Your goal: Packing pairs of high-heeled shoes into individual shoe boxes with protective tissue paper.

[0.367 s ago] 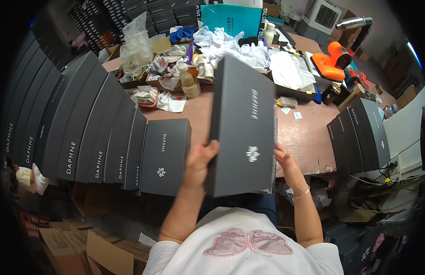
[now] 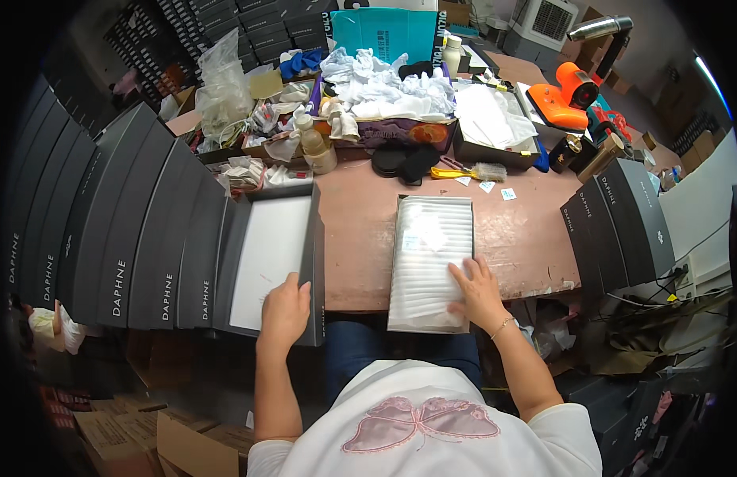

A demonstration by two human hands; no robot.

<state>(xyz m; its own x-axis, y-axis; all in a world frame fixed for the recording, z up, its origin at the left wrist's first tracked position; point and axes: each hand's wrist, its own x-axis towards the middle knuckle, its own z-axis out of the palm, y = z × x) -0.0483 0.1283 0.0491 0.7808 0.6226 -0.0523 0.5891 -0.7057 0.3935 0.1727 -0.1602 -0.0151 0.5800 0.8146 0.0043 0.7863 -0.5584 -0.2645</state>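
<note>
An upturned dark grey shoebox lid (image 2: pixel 266 246), white inside, lies over the near end of the box row at my left. My left hand (image 2: pixel 286 310) reaches over its near edge with fingers curled together; it appears to grip the lid, though its fingertips are partly hidden. In front of me stands an uncovered shoebox (image 2: pixel 391 294), filled to the rim by a white ridged sheet (image 2: pixel 428 254) with a glossy sheen. Fingers spread, my right hand (image 2: pixel 478 296) rests on the sheet's right side. What lies under the sheet is hidden.
A row of dark grey shoeboxes (image 2: pixel 134 230) stands on the left, and a smaller group of boxes (image 2: pixel 622 219) on the right. Behind lie a yellow-handled brush (image 2: pixel 471 172), black round pads (image 2: pixel 406 161), a bottle (image 2: pixel 314 147) and a box of crumpled white paper (image 2: pixel 384 87).
The lid has come off the shoebox, moved left and been turned over onto the box row. The box's white sheet now shows, and my right hand has opened onto it.
</note>
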